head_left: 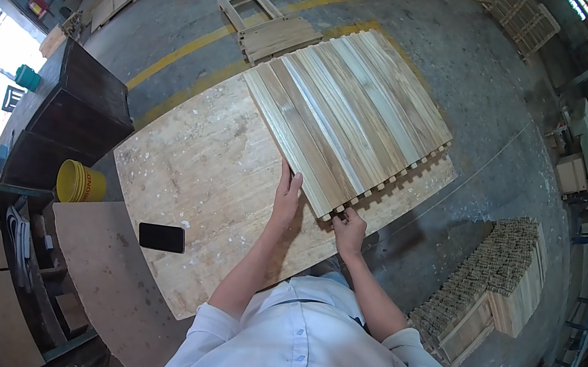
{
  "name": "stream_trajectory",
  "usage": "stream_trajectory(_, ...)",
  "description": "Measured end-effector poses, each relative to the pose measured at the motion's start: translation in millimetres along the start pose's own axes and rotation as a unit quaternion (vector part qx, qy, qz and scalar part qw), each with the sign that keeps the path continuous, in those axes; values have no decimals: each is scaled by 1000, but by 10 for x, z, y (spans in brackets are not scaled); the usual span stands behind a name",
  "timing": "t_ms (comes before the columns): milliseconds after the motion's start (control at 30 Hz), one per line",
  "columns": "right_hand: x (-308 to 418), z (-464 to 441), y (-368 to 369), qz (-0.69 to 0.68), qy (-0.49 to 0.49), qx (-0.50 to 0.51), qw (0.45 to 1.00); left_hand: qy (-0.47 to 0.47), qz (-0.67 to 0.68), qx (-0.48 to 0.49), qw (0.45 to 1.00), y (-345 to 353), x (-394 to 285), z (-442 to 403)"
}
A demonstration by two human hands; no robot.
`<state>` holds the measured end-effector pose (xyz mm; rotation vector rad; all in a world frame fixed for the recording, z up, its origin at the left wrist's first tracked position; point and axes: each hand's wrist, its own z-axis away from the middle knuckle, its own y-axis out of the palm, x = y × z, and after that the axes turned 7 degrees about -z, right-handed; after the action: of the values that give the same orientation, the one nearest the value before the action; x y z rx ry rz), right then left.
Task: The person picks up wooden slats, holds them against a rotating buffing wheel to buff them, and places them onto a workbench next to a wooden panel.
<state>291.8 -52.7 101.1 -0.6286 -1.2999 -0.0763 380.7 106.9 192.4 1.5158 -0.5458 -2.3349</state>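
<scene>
A broad stack of wooden slats [351, 108] lies on the worktable [193, 146], with small tenon ends sticking out along its near right edge. My left hand [287, 192] rests against the stack's left long side near its front corner, fingers extended and thumb apart. At the near end, my right hand [348, 230] has its fingers bent together at the tenon ends by the front corner. Whatever lies between those fingertips is too small to make out.
A black phone [161, 237] lies on the table's left part. Beyond it stands a yellow bucket [81, 183]. On the floor at right is a pile of slats [481, 280]; a wooden frame [275, 32] sits behind the table. Dark cabinets [77, 106] stand at left.
</scene>
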Motion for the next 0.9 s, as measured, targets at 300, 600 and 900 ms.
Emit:
stream_trajectory(300, 129, 100, -58, -28, 7, 0, 1000, 0, 6, -1, 1000, 10, -20, -9)
stream_trajectory(600, 289, 151, -59, -10, -100, -47, 994, -3, 7, 1, 1000, 26, -29, -1)
stream_trajectory(900, 268, 143, -69, -12, -152, -52, 987, -5, 11, -1, 1000, 36, -34, 4)
